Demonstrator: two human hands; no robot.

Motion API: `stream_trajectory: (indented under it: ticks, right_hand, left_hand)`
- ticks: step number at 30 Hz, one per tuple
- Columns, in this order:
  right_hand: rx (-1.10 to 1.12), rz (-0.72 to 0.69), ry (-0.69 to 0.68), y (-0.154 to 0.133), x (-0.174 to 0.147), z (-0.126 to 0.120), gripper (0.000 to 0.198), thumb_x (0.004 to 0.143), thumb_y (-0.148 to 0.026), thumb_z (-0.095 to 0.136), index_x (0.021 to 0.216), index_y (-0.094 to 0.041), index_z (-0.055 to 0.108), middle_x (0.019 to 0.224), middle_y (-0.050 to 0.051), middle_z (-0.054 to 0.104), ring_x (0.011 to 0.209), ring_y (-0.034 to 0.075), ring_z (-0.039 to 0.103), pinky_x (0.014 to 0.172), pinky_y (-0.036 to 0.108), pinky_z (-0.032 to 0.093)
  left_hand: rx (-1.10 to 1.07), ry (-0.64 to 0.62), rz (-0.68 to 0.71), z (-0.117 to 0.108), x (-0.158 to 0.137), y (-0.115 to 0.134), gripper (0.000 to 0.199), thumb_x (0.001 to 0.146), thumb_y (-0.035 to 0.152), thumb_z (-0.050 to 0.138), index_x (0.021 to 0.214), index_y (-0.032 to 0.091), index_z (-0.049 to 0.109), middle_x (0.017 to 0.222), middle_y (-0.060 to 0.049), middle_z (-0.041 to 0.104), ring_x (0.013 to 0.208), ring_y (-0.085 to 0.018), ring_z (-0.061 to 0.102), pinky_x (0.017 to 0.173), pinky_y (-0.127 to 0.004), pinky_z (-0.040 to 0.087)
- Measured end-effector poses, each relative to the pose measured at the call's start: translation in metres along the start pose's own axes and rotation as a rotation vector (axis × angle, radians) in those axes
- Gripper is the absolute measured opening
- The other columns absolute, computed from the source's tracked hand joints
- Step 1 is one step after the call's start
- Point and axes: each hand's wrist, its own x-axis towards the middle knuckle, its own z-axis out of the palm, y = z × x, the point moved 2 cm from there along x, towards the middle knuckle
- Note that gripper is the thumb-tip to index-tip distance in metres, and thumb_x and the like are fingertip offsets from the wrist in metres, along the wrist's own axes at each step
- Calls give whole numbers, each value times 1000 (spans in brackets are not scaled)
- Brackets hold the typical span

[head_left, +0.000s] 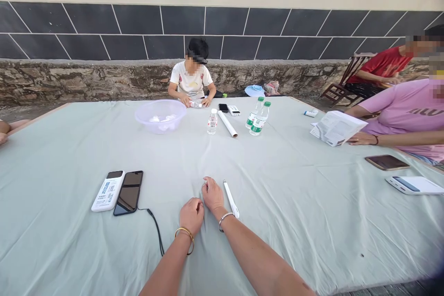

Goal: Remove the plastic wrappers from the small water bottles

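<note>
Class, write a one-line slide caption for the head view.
Two hands, left hand and right hand, rest beside a white pen on a cloth-covered table.

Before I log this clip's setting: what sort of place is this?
Probably an outdoor yard or roadside spot set up as a shared work table. A stone ledge and tiled wall run behind, people sit around a cloth-covered table, and both hands rest on it beside a pen.

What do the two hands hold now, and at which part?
Nothing. The left hand and right hand rest on the cloth; the white pen lies beside the right hand.
</note>
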Motion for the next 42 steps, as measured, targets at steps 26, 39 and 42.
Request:
stream_trajectory:
  ticks: [26,39,42]
  right_hand:
    - [-10,35,-39,1,2,1,36,87,-14,38,118,-17,57,107,7,67,95,18,62,81,27,43]
    - [-21,21,-25,2,2,2,35,88,-16,39,118,-18,57,106,7,67,94,18,63,80,27,43]
    - [-25,22,-24,1,2,2,36,88,-16,39,118,-18,57,106,7,67,94,18,63,81,27,43]
  left_hand:
    - [1,32,4,6,2,-5,18,83,15,42,72,20,55,70,-1,60,66,-14,54,61,-25,36]
    - [0,25,-7,7,3,-5,16,81,14,43,72,21,55,71,-1,61,66,-15,54,62,-25,36]
    - [0,24,-9,6,3,-5,17,81,14,43,72,21,54,71,-1,61,66,-15,54,62,-25,36]
